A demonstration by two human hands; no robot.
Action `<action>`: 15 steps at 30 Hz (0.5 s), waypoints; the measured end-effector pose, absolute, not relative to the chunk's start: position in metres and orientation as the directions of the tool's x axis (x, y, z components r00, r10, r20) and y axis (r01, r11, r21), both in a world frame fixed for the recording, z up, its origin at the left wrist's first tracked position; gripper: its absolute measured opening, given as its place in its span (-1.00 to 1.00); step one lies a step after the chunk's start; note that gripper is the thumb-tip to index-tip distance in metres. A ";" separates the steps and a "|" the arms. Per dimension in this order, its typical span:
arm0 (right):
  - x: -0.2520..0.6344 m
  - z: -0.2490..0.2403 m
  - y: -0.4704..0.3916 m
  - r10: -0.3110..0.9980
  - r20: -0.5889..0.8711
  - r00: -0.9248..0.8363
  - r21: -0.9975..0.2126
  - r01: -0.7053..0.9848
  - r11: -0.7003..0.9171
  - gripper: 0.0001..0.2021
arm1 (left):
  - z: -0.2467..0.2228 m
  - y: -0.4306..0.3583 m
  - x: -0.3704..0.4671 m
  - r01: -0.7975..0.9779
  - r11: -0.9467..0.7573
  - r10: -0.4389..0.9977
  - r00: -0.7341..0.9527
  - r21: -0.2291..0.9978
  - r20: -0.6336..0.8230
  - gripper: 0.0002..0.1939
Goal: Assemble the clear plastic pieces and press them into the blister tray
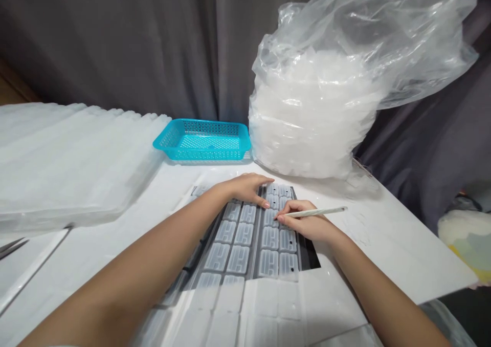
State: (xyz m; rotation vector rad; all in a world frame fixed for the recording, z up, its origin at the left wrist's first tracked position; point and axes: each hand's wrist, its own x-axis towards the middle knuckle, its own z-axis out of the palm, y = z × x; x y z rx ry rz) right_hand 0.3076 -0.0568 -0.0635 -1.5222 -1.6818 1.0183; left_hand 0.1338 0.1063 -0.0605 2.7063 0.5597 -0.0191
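Note:
A clear plastic sheet (238,259) with rows of moulded rectangular compartments lies on the white table, partly over a black backing (309,255). My left hand (249,187) rests palm down on the far part of the sheet, thumb and fingers apart. Close to its right, my right hand (303,219) is closed round a slim pale pen (322,211), its back end pointing right. The pen's tip is hidden by my fingers, above the right-hand columns of compartments. Small black dots show in several compartments of the rightmost column.
A blue perforated basket (207,154) stands at the back. Behind to the right is a tall stack of white, cloudy plastic in a clear bag (314,111). A large stack of translucent sheets (72,157) lies at left, with dark pointed blades (11,248) at the left edge.

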 end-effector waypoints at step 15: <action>0.291 -0.057 -0.069 0.901 0.209 -0.381 -0.522 0.736 0.432 -0.83 | -0.061 0.107 0.133 0.389 -0.852 0.386 0.919 0.349 -0.081 -0.08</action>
